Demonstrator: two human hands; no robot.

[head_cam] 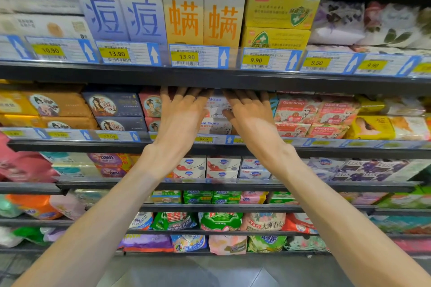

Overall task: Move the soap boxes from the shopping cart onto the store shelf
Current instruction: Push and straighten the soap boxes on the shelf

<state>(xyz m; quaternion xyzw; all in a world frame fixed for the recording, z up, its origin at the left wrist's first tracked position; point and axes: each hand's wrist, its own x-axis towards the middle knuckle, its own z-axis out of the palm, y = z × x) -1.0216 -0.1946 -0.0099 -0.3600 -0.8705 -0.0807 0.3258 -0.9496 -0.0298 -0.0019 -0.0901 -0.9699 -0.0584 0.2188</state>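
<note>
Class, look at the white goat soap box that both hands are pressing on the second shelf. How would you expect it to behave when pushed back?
The white soap box is flat-sided, so it will probably slide, not roll. It looks like stiff card, likely holding its shape under the left hand and right hand. Sitting on another box, it might shift that one.

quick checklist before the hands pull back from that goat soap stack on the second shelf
1. Both hands on the stack: left hand and right hand lie with straight fingers against the white goat soap boxes: ok.
2. Boxes behind the price rail: ok.
3. Top box square with the one below: hands cover the edges, cannot tell.
4. Headroom under the upper shelf: fingertips reach its underside, tight, cannot tell.
5. Red goat soap boxes alongside undisturbed: ok.
6. Cart with remaining boxes: out of view, cannot tell.
</note>
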